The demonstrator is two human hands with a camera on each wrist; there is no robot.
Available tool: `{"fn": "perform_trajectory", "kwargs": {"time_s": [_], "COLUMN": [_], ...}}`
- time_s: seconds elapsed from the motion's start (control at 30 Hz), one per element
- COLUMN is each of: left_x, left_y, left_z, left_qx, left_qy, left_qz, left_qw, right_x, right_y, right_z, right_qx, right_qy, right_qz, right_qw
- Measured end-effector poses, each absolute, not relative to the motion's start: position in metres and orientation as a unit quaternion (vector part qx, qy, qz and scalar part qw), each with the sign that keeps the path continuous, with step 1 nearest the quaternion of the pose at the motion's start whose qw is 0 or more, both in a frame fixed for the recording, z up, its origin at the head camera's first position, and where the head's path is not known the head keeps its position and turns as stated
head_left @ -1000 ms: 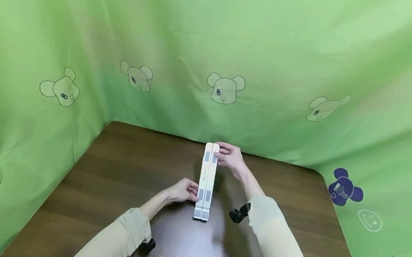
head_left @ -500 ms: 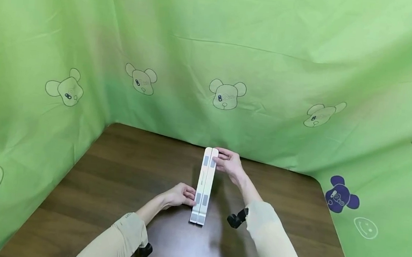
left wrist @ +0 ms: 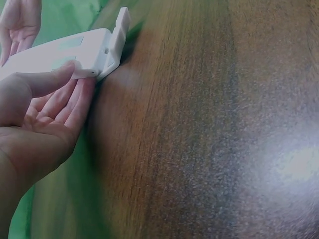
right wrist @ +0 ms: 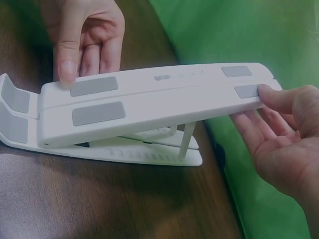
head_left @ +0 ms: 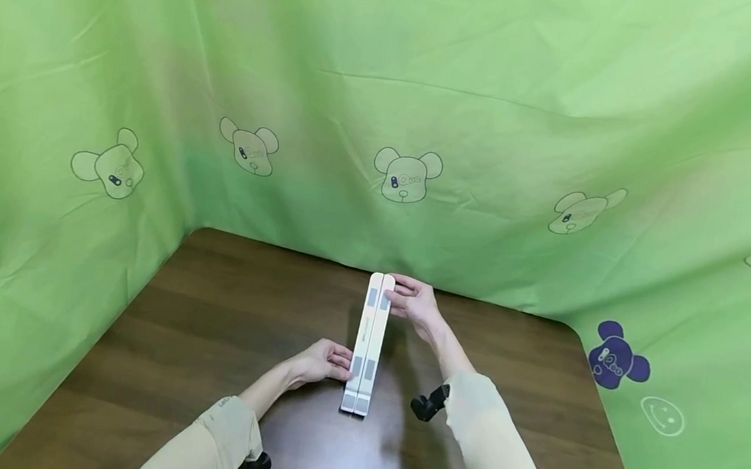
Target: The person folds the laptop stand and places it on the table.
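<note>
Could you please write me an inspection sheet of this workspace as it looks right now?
Surface: dark brown wooden table, glossy, with glare near the front edge.
Job's things: white folding plastic stand with grey pads, base flat on the table, top arms raised on a thin prop.
Clutter: nothing seen.
Grips: left hand pinches the stand's near end, thumb on top; right hand holds its raised far end, thumb on top.
Cables: nothing seen.
Surroundings: green cloth backdrop printed with bear faces on three sides; beige sleeves; a black wrist camera mount.
</note>
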State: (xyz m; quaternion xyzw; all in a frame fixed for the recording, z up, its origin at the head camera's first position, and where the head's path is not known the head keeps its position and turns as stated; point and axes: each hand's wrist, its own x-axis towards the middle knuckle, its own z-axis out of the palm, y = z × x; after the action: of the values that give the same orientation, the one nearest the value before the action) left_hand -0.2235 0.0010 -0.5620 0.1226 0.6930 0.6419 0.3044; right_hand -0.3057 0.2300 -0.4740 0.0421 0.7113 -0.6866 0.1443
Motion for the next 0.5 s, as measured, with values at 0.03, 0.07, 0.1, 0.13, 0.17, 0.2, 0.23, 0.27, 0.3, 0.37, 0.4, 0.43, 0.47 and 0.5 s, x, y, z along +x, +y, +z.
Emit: {"fn": "perform_trajectory", "kwargs": {"time_s": [0.03,0.07,0.1,0.13,0.17,0.2,0.23,0.27,0.3,0.37,0.4,0.43,0.47,0.5], "left_x": [-0.2226,-0.2219,-0.2214,-0.2206,-0.2202,-0.2201,-0.22,-0.22,-0.2199,-0.2203,-0.2204,-0.2206,-0.2207,-0.2208], "left_y": [0.0007,0.0005,0.0004,0.0001,0.0002,0.0005,0.0007,0.0008,0.0009,0.0014,0.0014,0.0016,0.0019,0.002], "left_z": [-0.5629,-0.5637,-0.5643,-0.5644,-0.5646,-0.5647,-0.5644,-0.5639,-0.5632,-0.5619,-0.5612,-0.5604,-0.5598,-0.559], "left_qx": [0.121,0.121,0.12,0.122,0.12,0.12,0.12,0.121,0.12,0.12,0.124,0.126,0.125,0.125], "left_qy": [0.69,0.688,0.686,0.686,0.685,0.686,0.686,0.688,0.689,0.69,0.693,0.694,0.694,0.696], "left_qz": [0.645,0.646,0.648,0.648,0.65,0.649,0.649,0.648,0.647,0.645,0.643,0.642,0.641,0.64], "left_qw": [0.306,0.307,0.307,0.306,0.307,0.307,0.306,0.305,0.304,0.304,0.302,0.301,0.301,0.301], "right_x": [-0.3049,-0.304,-0.3033,-0.3026,-0.3021,-0.3017,-0.3013,-0.301,-0.3008,-0.3007,-0.3006,-0.3004,-0.3002,-0.3], "right_y": [0.23,0.2302,0.2306,0.2311,0.2317,0.2324,0.2332,0.2339,0.2346,0.2361,0.237,0.2379,0.2389,0.2399], "right_z": [-0.4744,-0.4746,-0.4746,-0.4744,-0.4742,-0.4739,-0.4735,-0.4729,-0.4725,-0.4717,-0.4714,-0.4711,-0.4709,-0.4709], "right_qx": [0.043,0.044,0.045,0.046,0.046,0.046,0.046,0.045,0.045,0.044,0.044,0.046,0.046,0.046], "right_qy": [0.71,0.707,0.705,0.704,0.703,0.701,0.7,0.698,0.697,0.693,0.691,0.688,0.687,0.685], "right_qz": [-0.688,-0.69,-0.692,-0.694,-0.695,-0.696,-0.698,-0.699,-0.7,-0.704,-0.706,-0.708,-0.71,-0.711], "right_qw": [0.145,0.145,0.145,0.146,0.147,0.147,0.147,0.148,0.148,0.15,0.15,0.15,0.151,0.153]}}
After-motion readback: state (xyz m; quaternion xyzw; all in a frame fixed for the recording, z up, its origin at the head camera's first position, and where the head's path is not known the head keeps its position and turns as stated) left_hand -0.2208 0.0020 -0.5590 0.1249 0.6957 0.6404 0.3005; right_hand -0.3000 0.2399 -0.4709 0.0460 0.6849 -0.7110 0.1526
